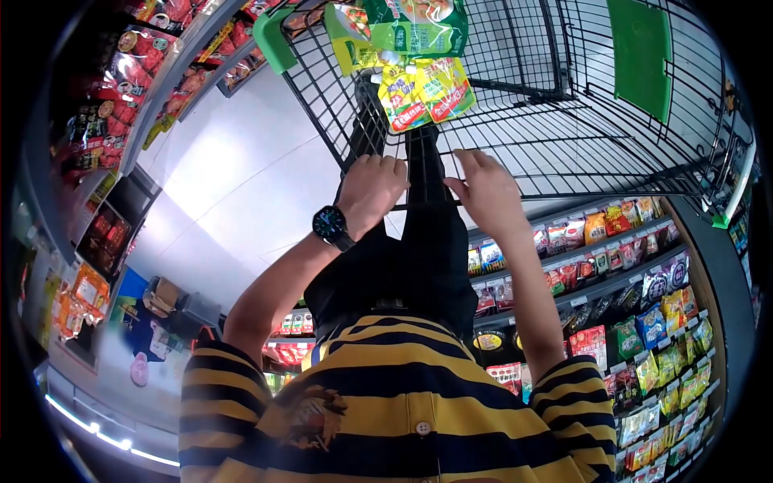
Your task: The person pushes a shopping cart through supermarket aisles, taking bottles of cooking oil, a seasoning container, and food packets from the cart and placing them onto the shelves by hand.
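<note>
My left hand point(373, 191), with a black watch point(332, 227) on its wrist, has its fingers curled at the near edge of a black wire shopping cart point(523, 165). To its right, my right hand point(488, 190) is at the same edge, its thumb and fingers apart and nothing visible between them. Ahead of both hands, yellow and red packets point(425, 92) lie in the cart, beside a larger green packet point(417, 28).
Shelves of red packets point(133, 80) rise at the left. Racks of colourful bags point(596, 229) stand at the right. Pale floor tiles point(250, 153) show left of the cart. Boxes and a bin point(197, 310) are at the lower left.
</note>
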{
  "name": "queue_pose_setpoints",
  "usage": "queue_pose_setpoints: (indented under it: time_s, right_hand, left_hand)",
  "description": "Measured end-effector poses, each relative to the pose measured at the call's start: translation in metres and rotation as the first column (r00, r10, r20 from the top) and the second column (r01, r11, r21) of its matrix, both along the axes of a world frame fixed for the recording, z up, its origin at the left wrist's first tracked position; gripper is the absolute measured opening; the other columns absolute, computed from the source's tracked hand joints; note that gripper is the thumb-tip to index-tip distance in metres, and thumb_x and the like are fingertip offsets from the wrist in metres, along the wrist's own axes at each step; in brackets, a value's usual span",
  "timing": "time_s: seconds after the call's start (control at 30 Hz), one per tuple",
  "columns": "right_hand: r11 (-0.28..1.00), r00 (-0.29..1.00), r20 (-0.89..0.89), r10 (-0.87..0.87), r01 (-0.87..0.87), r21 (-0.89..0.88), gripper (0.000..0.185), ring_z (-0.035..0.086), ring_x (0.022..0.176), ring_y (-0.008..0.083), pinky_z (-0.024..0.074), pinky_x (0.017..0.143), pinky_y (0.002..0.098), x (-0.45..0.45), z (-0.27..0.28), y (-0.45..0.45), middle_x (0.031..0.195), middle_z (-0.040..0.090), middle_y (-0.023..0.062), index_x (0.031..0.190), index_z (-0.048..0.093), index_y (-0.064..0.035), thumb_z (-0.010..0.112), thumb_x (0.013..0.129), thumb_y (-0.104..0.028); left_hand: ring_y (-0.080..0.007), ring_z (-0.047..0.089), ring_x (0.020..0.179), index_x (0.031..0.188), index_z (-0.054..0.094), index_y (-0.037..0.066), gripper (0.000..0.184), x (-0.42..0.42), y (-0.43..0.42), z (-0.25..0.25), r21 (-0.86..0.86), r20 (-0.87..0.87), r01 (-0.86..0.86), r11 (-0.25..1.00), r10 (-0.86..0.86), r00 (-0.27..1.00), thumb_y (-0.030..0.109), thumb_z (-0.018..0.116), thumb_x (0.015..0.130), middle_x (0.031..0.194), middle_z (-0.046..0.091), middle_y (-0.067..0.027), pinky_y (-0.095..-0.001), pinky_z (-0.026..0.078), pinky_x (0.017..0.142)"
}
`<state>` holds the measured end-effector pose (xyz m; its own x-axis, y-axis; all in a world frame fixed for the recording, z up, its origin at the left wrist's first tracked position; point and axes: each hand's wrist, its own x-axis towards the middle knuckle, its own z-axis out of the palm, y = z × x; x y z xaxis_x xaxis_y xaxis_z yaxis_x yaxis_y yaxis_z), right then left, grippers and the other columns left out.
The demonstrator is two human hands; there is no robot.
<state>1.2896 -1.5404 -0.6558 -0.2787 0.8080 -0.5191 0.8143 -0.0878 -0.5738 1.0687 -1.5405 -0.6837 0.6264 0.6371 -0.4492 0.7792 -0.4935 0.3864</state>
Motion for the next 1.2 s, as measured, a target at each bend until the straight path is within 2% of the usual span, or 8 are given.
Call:
queue_pose_setpoints:
  time_s: [0.07, 0.1, 0.2, 0.27, 0.4, 0.9, 1.07, 1.2]
  right_hand:
    - [0.999, 0.998, 0.043, 0.044, -0.044, -0.008, 0.047, 0.061, 0.094, 0.0361, 0.0491, 0.08, 0.044, 0.023, 0.007, -0.003, 0.101, 0.063, 0.0171, 0.114, 0.058, -0.0004, 0.068, 0.084, -0.034]
    - [0.992, 0.998, 0.037, 0.045, -0.049, 0.119, 0.051, 0.062, 0.085, 0.0325, 0.0497, 0.076, 0.0409, 0.035, 0.005, -0.009, 0.091, 0.064, 0.0135, 0.108, 0.062, 0.0001, 0.071, 0.079, -0.04]
    - [0.992, 0.994, 0.052, 0.1, -0.104, 0.078, 0.051, 0.062, 0.086, 0.0319, 0.0496, 0.076, 0.0405, 0.063, 0.009, -0.013, 0.092, 0.064, 0.0136, 0.102, 0.063, -0.0004, 0.072, 0.076, -0.043]
    - [0.956, 0.98, 0.072, 0.185, -0.197, 0.218, 0.048, 0.062, 0.081, 0.0288, 0.0497, 0.072, 0.0389, 0.074, 0.002, -0.017, 0.086, 0.063, 0.0106, 0.089, 0.064, -0.0021, 0.072, 0.074, -0.047]
    - [0.92, 0.973, 0.043, 0.228, -0.23, 0.318, 0.046, 0.06, 0.069, 0.023, 0.0486, 0.062, 0.0351, 0.075, -0.01, -0.021, 0.071, 0.058, 0.004, 0.07, 0.059, -0.0065, 0.071, 0.072, -0.051]
    - [0.873, 0.968, 0.089, 0.233, -0.249, 0.42, 0.049, 0.06, 0.06, 0.025, 0.0483, 0.055, 0.036, 0.074, -0.022, -0.034, 0.064, 0.056, 0.0061, 0.064, 0.059, -0.0073, 0.071, 0.071, -0.054]
    - [0.9, 0.963, 0.119, 0.241, -0.268, 0.343, 0.051, 0.064, 0.067, 0.0279, 0.0509, 0.058, 0.0409, 0.07, -0.011, -0.038, 0.069, 0.062, 0.0099, 0.067, 0.063, -0.0087, 0.065, 0.075, -0.059]
    - [0.919, 0.968, 0.089, 0.236, -0.252, 0.304, 0.053, 0.065, 0.068, 0.03, 0.0513, 0.059, 0.0422, 0.068, -0.012, -0.049, 0.073, 0.063, 0.0121, 0.071, 0.063, -0.0075, 0.061, 0.078, -0.06]
  left_hand:
    - [-0.0203, 0.061, 0.068, 0.077, 0.057, 0.01, 0.02, -0.002, 0.003, 0.003, 0.051, 0.096, -0.008, 0.999, 0.003, 0.995, 0.024, 0.07, 0.078, 0.07, 0.056, -0.0037, -0.0328, 0.05, 0.061]
    - [-0.0206, 0.061, 0.067, 0.076, 0.057, 0.01, 0.02, -0.002, 0.003, 0.005, 0.06, 0.103, 0.0, 0.998, -0.006, 0.995, 0.025, 0.069, 0.08, 0.068, 0.055, -0.0037, -0.0328, 0.05, 0.06]
    - [-0.0185, 0.059, 0.066, 0.074, 0.057, 0.011, 0.02, -0.001, -0.001, 0.0, 0.121, 0.127, -0.038, 0.992, 0.022, 0.992, 0.026, 0.067, 0.082, 0.067, 0.055, -0.0022, -0.0311, 0.051, 0.061]
    - [-0.0187, 0.059, 0.065, 0.073, 0.056, 0.011, 0.019, -0.002, -0.003, -0.001, 0.16, 0.169, -0.06, 0.985, 0.032, 0.985, 0.024, 0.066, 0.083, 0.066, 0.055, -0.002, -0.0311, 0.05, 0.06]
    - [-0.0237, 0.06, 0.061, 0.073, 0.06, 0.009, 0.019, -0.003, -0.005, -0.004, 0.15, 0.193, -0.09, 0.985, 0.06, 0.979, 0.022, 0.068, 0.083, 0.064, 0.056, -0.0054, -0.036, 0.049, 0.054]
    - [-0.0269, 0.06, 0.061, 0.067, 0.059, 0.009, 0.025, -0.004, -0.01, -0.003, 0.206, 0.176, -0.135, 0.969, 0.099, 0.979, 0.026, 0.066, 0.084, 0.062, 0.057, -0.0074, -0.0393, 0.048, 0.055]
    - [-0.0336, 0.061, 0.063, 0.068, 0.062, 0.009, 0.034, -0.005, -0.017, -0.004, 0.133, 0.109, -0.156, 0.979, 0.142, 0.984, 0.037, 0.059, 0.088, 0.063, 0.061, -0.0123, -0.0464, 0.048, 0.057]
    - [-0.0346, 0.062, 0.063, 0.069, 0.062, 0.006, 0.037, -0.006, -0.02, 0.003, 0.07, 0.046, -0.097, 0.993, 0.094, 0.995, 0.035, 0.055, 0.091, 0.065, 0.063, -0.0139, -0.0463, 0.05, 0.059]
